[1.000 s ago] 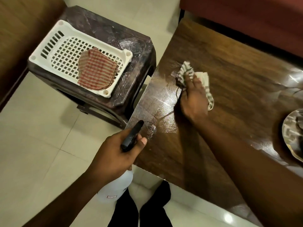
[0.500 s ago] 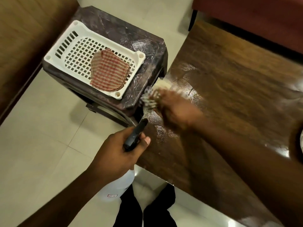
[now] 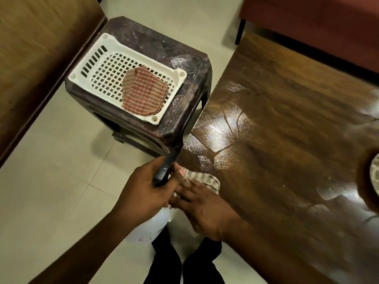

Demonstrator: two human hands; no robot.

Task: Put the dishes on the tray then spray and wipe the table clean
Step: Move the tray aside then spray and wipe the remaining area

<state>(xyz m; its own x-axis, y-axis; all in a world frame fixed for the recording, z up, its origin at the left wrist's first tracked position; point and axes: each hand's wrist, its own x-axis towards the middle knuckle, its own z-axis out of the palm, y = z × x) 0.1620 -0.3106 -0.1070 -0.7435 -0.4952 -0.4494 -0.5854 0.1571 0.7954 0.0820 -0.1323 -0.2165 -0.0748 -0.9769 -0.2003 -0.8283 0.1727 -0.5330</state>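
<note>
Head view | left hand (image 3: pixel 143 191) grips white spray bottle (image 3: pixel 147 227) | right hand (image 3: pixel 205 208) flat, pressing checked cloth (image 3: pixel 205 179) on wet wooden table (image 3: pixel 287 140)

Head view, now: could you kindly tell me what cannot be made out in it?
All in the head view:
1. Plate: cut off by the right edge; its contents cannot be told.
2. Wiping cloth: mostly under the right hand; only a checked corner shows.
3. Spray bottle: body largely behind the left hand and forearm; label too small to read.
4. Tray floor beneath the red checked cloth: hidden.
</note>
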